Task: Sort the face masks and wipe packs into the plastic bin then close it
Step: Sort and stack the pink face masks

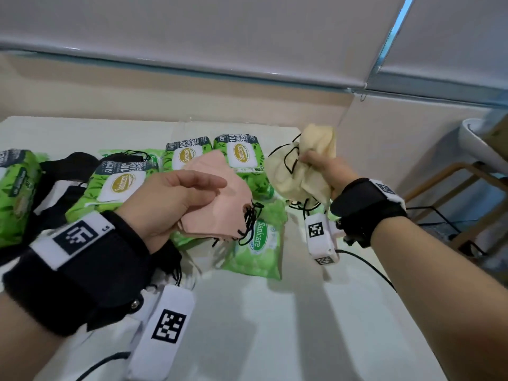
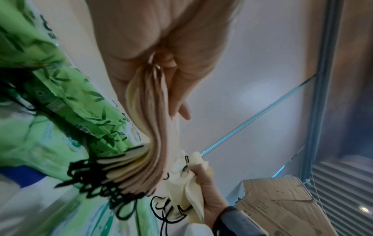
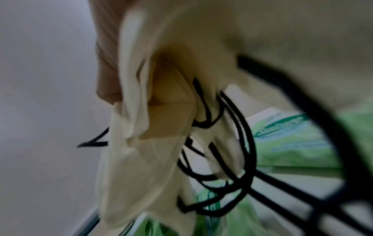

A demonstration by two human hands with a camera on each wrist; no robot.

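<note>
Sorting in progress, seen from above the bench (image 1: 275, 325). The left hand (image 1: 167, 199) pinches a flat stack of pink masks (image 1: 220, 199) between thumb and fingers, the stack's long axis running from the hand toward the bench's right edge, its black ear loops (image 1: 248, 218) dangling at the free end. The right hand (image 1: 321, 167) is closed around a crumpled bunch of cream masks (image 1: 299, 171), lifted clear of the bench near its far right corner; the two bundles hang just beside each other without touching. Green wipe packs (image 1: 242, 158) lie on the bench beneath and beyond both hands, toward the far edge and the left edge, with black masks (image 1: 68, 166) lying among them at the left. A clear edge at the far edge of the bench may belong to the plastic bin, but this cannot be confirmed, and its contents cannot be told. Judged from this, neither bundle is yet binned, and both hands are about equally placed to carry theirs there.
</note>
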